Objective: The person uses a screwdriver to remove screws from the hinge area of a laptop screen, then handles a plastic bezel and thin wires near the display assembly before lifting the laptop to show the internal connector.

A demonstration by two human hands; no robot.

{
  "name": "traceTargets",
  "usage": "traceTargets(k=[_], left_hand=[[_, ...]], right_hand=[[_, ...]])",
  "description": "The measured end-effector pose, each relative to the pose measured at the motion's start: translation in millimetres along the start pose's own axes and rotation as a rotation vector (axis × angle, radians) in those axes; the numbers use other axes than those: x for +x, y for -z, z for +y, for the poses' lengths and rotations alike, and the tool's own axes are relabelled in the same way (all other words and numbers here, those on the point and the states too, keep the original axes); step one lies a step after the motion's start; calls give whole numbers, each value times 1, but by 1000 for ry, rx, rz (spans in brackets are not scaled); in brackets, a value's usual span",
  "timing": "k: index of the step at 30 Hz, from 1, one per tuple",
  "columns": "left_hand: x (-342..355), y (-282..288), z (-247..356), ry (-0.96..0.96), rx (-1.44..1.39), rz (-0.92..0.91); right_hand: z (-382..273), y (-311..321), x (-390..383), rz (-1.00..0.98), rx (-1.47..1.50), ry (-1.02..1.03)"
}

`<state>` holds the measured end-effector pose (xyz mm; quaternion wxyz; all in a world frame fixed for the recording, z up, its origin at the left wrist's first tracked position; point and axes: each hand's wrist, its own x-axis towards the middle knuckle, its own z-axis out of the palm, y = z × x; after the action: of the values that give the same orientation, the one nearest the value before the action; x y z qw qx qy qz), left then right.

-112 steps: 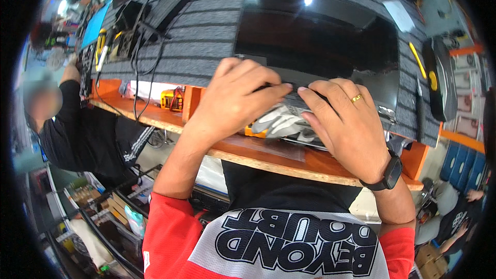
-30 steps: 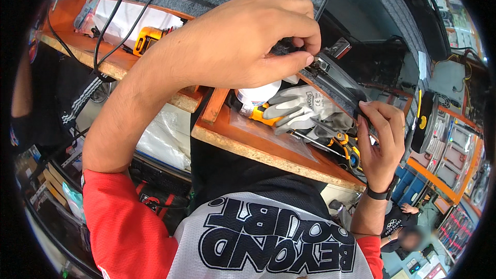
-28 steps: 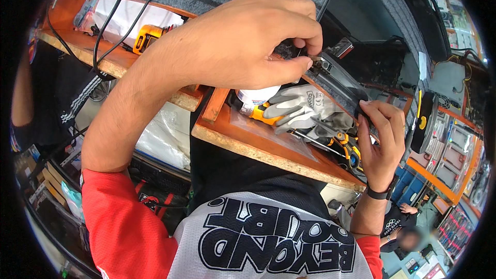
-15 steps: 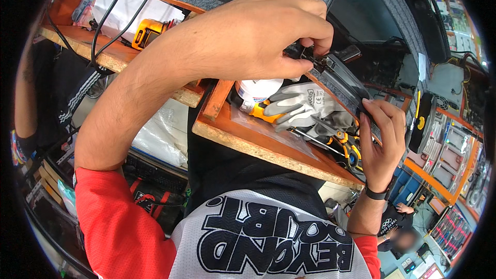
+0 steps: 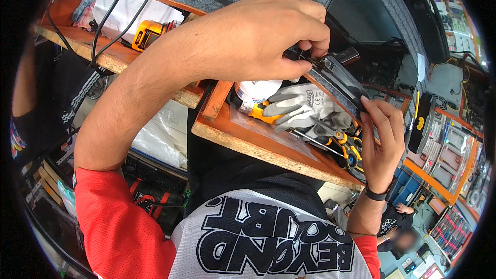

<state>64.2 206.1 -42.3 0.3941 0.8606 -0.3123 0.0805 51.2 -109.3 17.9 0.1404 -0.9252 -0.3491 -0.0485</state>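
Observation:
A long, narrow black part (image 5: 342, 74) with a hinged-looking end lies along the grey ribbed table edge. I cannot tell exactly what it is. My left hand (image 5: 281, 33) reaches over from the left, thumb and fingers pinched around the far left end of the part, hiding much of it. At the near right end, my right hand (image 5: 383, 133) has its thumb and fingertips closed on the part. A small dark flap (image 5: 347, 56) sticks out beside the left fingertips.
Beneath my hands an open wooden drawer (image 5: 268, 150) holds grey-white gloves (image 5: 305, 102), yellow-black scissors (image 5: 349, 150) and a white container (image 5: 257, 91). A yellow meter (image 5: 150, 33) sits in another drawer at left. Black cables (image 5: 111, 18) hang there. A monitor (image 5: 364, 8) stands behind; another person is at lower right.
My left hand has shifted very slightly left, its fingers still pinched at the part's end. The right hand stays nearly in place at the other end.

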Motion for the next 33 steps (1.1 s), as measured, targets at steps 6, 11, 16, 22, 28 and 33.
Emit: traceTargets(k=[6,11,16,22,28,33], left_hand=[[0,1,1,12,4,-20],[0,0,0,13,-7,-20],[-1,1,1,24,-12,-36],[1,1,2,0,-23,-11],[7,3,9,20,-10,-41],[12,10,15,73,-20,-40]], right_hand=[[-1,3,2,-34,-15,-15],[-2,3,2,-35,-5,-3],[-1,4,3,-42,-17,-6],[-1,3,-2,-48,10,-46],[12,12,-8,-13,-12,-7],[30,14,-20,33,6,-20]])
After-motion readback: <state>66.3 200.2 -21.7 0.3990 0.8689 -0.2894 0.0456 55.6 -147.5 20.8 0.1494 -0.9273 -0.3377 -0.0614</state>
